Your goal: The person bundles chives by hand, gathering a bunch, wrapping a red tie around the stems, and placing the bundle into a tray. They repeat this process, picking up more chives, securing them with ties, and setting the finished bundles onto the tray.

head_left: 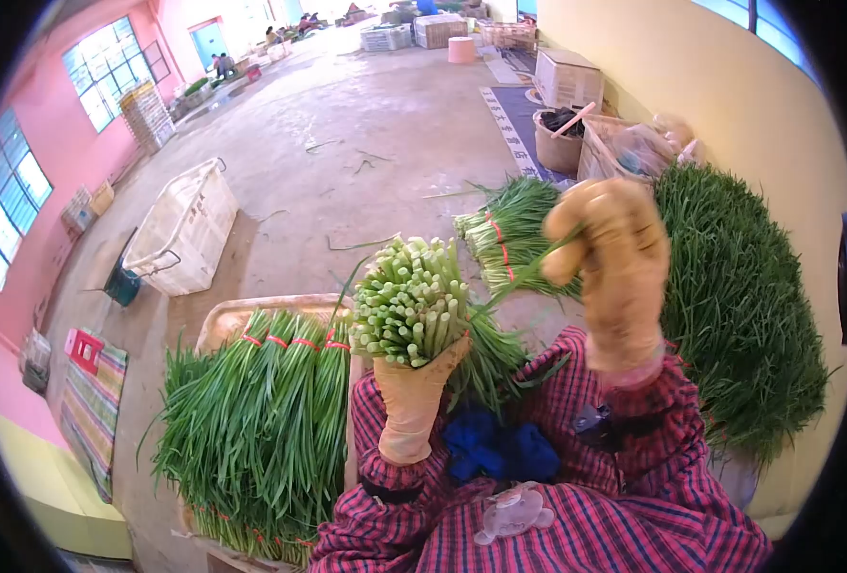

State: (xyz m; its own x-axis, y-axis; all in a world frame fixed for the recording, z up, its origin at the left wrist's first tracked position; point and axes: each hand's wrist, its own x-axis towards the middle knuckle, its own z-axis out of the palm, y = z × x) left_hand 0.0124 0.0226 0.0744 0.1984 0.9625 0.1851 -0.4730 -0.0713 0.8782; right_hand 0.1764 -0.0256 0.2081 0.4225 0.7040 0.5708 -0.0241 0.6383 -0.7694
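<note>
My left hand [409, 406], in a tan rubber glove, is wrapped round a thick bundle of leafy green stalks [410, 301] that look like garlic chives. Their pale cut ends face up, and the leaves hang down behind toward my lap. To the right, my raised, gloved right hand [616, 272], smeared by motion, pinches a thin green leaf [534, 263] running toward the bundle. Left of me, tied bundles of the same greens [270, 411] with red bands lie in a shallow tray [221, 325]. More banded greens [511, 224] lie ahead on the floor.
A big heap of loose greens [739, 306] stands along the right wall. Beyond it are a bucket [559, 143] and a crate with plastic bags [614, 148]. A white tub [184, 229] sits on the floor to the left. Several people work far off.
</note>
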